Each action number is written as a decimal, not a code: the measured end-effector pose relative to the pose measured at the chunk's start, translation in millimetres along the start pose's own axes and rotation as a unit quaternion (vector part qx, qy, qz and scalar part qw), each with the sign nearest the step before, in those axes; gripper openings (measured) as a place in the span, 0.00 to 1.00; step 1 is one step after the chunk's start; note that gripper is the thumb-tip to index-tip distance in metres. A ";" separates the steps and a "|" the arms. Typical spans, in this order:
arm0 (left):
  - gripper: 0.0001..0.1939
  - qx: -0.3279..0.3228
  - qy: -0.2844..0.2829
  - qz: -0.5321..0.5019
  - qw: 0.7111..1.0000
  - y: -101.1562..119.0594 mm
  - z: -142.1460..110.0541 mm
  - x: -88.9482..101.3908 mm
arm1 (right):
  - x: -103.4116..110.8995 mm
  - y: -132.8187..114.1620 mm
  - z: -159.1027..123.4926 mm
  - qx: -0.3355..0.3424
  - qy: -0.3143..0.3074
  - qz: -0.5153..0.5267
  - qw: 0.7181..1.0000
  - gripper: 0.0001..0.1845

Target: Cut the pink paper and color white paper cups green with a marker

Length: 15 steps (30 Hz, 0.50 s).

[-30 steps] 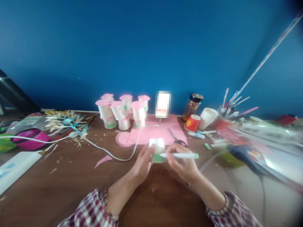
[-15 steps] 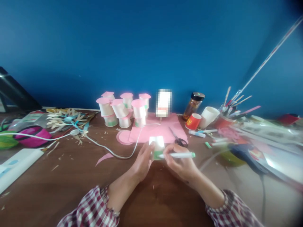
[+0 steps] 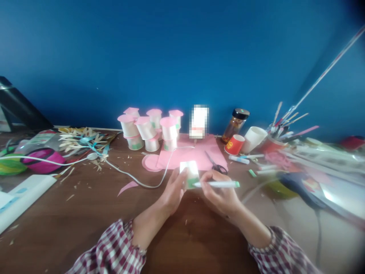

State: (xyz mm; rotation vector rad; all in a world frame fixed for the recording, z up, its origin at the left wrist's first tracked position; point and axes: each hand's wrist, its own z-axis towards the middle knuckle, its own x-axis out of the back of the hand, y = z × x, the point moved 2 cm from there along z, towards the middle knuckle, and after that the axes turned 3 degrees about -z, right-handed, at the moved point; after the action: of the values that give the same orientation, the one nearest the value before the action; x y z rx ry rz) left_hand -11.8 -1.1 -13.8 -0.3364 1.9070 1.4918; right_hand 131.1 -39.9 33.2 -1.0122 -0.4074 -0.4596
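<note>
My left hand (image 3: 174, 189) is closed around the left side of a small white paper cup (image 3: 190, 170), which has a green patch low on its side. In my right hand (image 3: 219, 194) a white marker (image 3: 221, 184) lies level, its green end pointing right and its tip at the green patch. I cannot tell whether the tip touches the cup. Just beyond the hands lie black-handled scissors (image 3: 218, 166) on a pink paper sheet (image 3: 186, 161). Several stacked white cups with pink paper tops (image 3: 144, 129) stand behind, to the left.
A white cable (image 3: 128, 176) curves across the brown table, near a pink paper scrap (image 3: 127, 187). On the right are a red cup (image 3: 234, 144), a white cup (image 3: 253, 139), a dark-lidded jar (image 3: 236, 123) and loose markers (image 3: 239, 159). A white power strip (image 3: 28, 196) lies left.
The view has shifted slightly, so the table items sit a little further right and higher. The marker tip has moved slightly right against the cup; both grips are unchanged.
</note>
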 end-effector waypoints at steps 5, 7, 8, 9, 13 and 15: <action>0.10 0.006 0.020 -0.014 1.000 -0.8 0.8 0.3 | 1.8 2.2 0.3 -0.015 -0.009 0.035 0.999 0.04; 0.12 0.003 0.028 -0.030 0.999 -1.8 1.6 1.2 | 3.4 5.4 1.1 -0.035 0.014 0.068 0.997 0.05; 0.12 0.002 0.033 -0.040 0.999 -2.5 2.0 1.9 | 4.4 7.2 1.5 -0.046 0.035 0.088 0.994 0.05; 0.13 0.003 0.037 -0.049 0.998 -3.3 2.5 2.8 | 5.4 9.0 1.8 -0.057 0.053 0.108 0.991 0.05; 0.12 -0.003 0.042 -0.054 0.998 -4.9 4.2 5.9 | 6.9 12.2 3.0 -0.081 0.066 0.144 0.984 0.06; 0.12 -0.008 0.044 -0.052 0.998 -4.5 4.6 6.2 | 7.5 11.2 3.6 -0.085 0.060 0.124 0.987 0.06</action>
State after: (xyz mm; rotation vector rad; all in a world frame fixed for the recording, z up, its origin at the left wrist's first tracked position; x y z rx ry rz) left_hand -12.1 3.0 -21.7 -0.5089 1.9166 1.4441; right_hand 143.0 -33.1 30.9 -1.1770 -0.1318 -0.3331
